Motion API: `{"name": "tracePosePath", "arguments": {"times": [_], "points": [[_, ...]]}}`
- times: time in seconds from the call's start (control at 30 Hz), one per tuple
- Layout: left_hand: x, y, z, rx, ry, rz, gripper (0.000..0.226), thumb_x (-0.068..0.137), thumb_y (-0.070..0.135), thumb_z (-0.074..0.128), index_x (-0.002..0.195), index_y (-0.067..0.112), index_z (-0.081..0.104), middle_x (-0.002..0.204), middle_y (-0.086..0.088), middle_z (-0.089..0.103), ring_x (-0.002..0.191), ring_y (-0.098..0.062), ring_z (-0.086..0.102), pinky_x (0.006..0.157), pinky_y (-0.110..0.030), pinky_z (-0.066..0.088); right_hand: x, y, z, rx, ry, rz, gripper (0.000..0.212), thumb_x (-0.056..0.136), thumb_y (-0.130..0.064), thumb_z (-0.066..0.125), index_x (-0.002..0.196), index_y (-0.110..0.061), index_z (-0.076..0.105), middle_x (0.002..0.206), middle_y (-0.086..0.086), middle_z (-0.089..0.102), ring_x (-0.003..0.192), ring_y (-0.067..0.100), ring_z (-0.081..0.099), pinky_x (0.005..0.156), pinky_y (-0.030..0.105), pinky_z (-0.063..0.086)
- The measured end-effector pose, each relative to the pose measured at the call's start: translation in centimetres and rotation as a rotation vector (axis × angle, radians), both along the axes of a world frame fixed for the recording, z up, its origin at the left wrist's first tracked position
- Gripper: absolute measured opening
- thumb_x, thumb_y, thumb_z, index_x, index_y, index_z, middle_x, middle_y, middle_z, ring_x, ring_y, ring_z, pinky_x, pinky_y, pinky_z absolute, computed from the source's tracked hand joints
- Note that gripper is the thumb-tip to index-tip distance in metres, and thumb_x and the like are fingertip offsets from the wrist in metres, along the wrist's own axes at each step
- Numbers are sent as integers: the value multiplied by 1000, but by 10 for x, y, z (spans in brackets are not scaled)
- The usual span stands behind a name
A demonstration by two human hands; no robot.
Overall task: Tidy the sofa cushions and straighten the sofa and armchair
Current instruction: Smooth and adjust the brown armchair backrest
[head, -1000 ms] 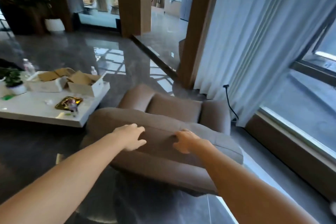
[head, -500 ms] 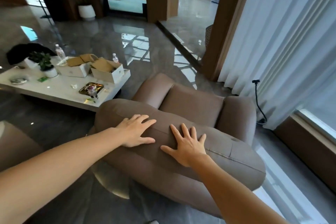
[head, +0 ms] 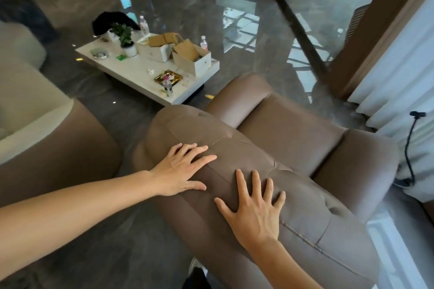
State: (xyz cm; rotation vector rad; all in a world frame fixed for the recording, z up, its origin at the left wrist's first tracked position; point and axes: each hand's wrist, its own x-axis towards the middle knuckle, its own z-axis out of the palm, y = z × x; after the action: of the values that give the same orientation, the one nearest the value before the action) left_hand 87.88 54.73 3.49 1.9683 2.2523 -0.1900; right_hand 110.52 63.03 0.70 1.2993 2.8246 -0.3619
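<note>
Two pieces of brown seating frame your view: the armchair fills the middle and right, and the sofa sits just beside the armchair's left side, its pale seat cushion showing above the brown arm. You are standing behind the armchair, looking over its padded backrest toward its seat. Beyond the armchair's front left corner stands the white tabletop, carrying two open cardboard boxes, a small potted plant, a gold tray and two water bottles. To the armchair's right hang white curtains, with a black cable dangling in front of them. Your left hand lies flat on top of the armchair's backrest, fingers spread, its grip holding nothing. Your right hand presses flat on the same backrest, just beside the left hand and nearer you, fingers splayed wide, its grip likewise closed on nothing.
</note>
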Motion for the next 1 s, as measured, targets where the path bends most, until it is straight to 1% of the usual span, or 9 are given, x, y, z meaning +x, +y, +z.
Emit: {"name": "tracePosePath", "arguments": {"times": [0.07,0.13,0.2,0.23,0.33,0.4,0.67,0.83,1.0], "points": [[23,-4,-2,5,-24,102,78,82,78,24,148,40,7,159,-2,15,145,-29,9,116,-48,11,14,6,-3,9,-1,62,88,81,-87,9,153,-39,18,161,8,28,144,45,20,113,68,12],[68,4,-11,15,-30,241,80,81,81,21,148,39,9,160,-4,14,146,-30,5,116,-49,5,42,27,-4,13,18,161,84,84,-83,21,151,-34,32,155,13,40,138,49,32,109,70,22],[75,1,-16,34,-14,275,80,81,81,18,148,38,9,160,-5,14,147,-29,4,117,-49,3,41,26,-5,14,58,165,83,83,-80,30,147,-29,42,148,17,48,131,52,39,103,73,27],[75,0,-14,38,0,288,79,82,81,18,147,37,10,159,-5,15,147,-29,5,117,-49,4,38,23,-2,23,73,167,83,83,-80,29,148,-29,40,150,18,46,133,53,37,103,73,25],[104,6,-10,50,15,331,80,82,80,18,148,36,11,158,-6,17,146,-29,8,117,-48,8,63,39,0,-14,15,229,85,84,-81,17,154,-32,17,161,15,25,142,49,18,109,71,10],[135,6,-14,62,26,375,81,81,80,17,149,35,11,158,-7,19,145,-30,11,116,-48,11,89,49,0,-31,12,263,85,84,-80,14,154,-33,11,162,14,20,143,48,14,110,70,7],[242,21,-21,168,35,496,81,83,77,24,149,31,25,153,-12,33,140,-37,26,112,-56,22,177,86,2,-22,38,351,84,82,-86,10,152,-41,13,164,5,21,147,41,14,118,63,7],[319,29,-31,207,12,577,83,83,77,22,148,27,30,151,-16,36,138,-39,29,111,-59,22,243,109,-1,-28,16,419,80,83,-86,15,152,-44,12,165,1,19,150,35,11,122,57,6],[399,51,-38,200,6,675,83,82,75,21,147,24,33,148,-18,40,135,-41,33,109,-62,26,305,142,-6,-7,41,473,78,83,-86,21,151,-46,16,163,-2,25,150,31,15,122,52,3]]}}
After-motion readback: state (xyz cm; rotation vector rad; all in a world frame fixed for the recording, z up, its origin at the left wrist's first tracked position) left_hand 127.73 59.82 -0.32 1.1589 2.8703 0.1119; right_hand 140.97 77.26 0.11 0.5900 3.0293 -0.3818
